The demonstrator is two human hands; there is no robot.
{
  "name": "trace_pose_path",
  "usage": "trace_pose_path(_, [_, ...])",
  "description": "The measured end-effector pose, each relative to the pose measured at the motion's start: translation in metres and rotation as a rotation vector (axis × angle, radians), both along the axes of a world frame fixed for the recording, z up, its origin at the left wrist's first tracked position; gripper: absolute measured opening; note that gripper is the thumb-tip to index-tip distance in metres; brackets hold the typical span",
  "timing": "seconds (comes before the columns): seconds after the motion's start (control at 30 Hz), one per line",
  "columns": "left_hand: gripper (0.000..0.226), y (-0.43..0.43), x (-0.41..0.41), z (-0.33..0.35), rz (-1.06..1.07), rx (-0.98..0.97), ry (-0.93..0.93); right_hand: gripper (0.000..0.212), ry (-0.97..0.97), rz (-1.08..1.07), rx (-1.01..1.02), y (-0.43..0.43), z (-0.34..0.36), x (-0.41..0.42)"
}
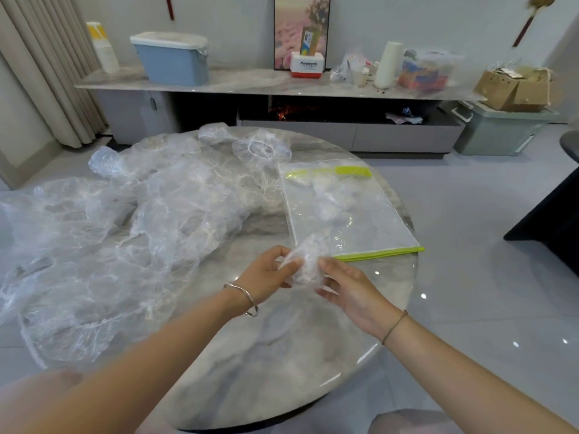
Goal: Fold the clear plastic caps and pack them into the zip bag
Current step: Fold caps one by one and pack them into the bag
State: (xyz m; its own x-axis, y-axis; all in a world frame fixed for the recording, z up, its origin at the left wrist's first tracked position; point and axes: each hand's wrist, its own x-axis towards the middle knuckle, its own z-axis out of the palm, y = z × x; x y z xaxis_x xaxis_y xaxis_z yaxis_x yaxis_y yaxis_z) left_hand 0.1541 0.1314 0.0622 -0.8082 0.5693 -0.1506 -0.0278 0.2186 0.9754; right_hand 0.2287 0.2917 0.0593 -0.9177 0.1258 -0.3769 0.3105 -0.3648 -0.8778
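Held: one cap (308, 261), bunched small, above the table (282, 355). Our left hand (266, 270) pinches its 9 o'clock side; our right hand (347, 283) grips its 3 o'clock side. Bag (360, 227): flat at 1 o'clock, just beyond the cap, several white bundles (332, 195) inside. Heap (125, 230) of loose caps: 10 o'clock.

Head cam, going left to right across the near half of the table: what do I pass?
loose caps → left hand → folded cap, held by both hands → right hand. The zip bag lies farther back and spans the same stretch as the cap and right hand, so it is left out.
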Motion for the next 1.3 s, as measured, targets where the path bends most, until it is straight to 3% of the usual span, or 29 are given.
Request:
trace_pose_path(0.1, [0.019, 0.025, 0.001, 0.002, -0.106, -0.068, -0.008, 0.010, -0.036, -0.109, 0.088, 0.023, -0.001, 0.005])
trace_pose_path(0.17, [0.020, 0.038, -0.008, -0.002, -0.077, -0.146, 0.067, 0.009, -0.082, -0.207, 0.098, 0.038, -0.004, 0.006])
trace_pose_path(0.33, [0.033, 0.067, -0.050, -0.029, -0.073, -0.516, 0.608, 0.019, -0.182, -0.456, 0.076, 0.076, -0.010, 0.008])
trace_pose_path(0.4, [0.044, 0.076, -0.062, -0.036, -0.140, -0.643, 0.704, 0.018, -0.176, -0.479, 0.057, 0.085, -0.012, 0.006])
trace_pose_path(0.57, [0.052, 0.090, -0.075, -0.046, -0.154, -0.764, 0.741, 0.016, -0.149, -0.443, 0.082, 0.091, -0.011, 0.001])
trace_pose_path(0.73, [0.035, 0.094, -0.086, -0.044, -0.201, -0.660, 0.652, 0.011, -0.159, -0.400, 0.137, 0.092, -0.013, -0.003])
trace_pose_path(0.87, [0.022, 0.095, -0.083, -0.044, -0.251, -0.771, 0.838, 0.029, -0.164, -0.415, 0.189, 0.091, -0.013, -0.006])
trace_pose_path(0.97, [0.019, 0.094, -0.077, -0.049, -0.145, -0.696, 1.009, 0.030, -0.090, -0.566, 0.385, 0.090, -0.014, -0.010])
trace_pose_path(1.03, [0.013, 0.091, -0.071, -0.051, -0.024, -0.562, 1.124, 0.033, 0.102, -0.668, 0.650, 0.089, -0.011, -0.013])
trace_pose_path(1.1, [0.020, 0.090, -0.064, -0.046, 0.075, -0.507, 1.210, 0.031, 0.355, -0.636, 0.960, 0.088, -0.004, -0.014])
trace_pose_path(1.2, [0.027, 0.091, -0.056, -0.042, 0.168, -0.446, 1.140, 0.019, 0.577, -0.420, 1.360, 0.082, -0.006, -0.017])
trace_pose_path(1.3, [0.021, 0.089, -0.055, -0.040, 0.195, -0.405, 0.931, 0.019, 0.464, -0.223, 1.528, 0.078, -0.039, -0.021])
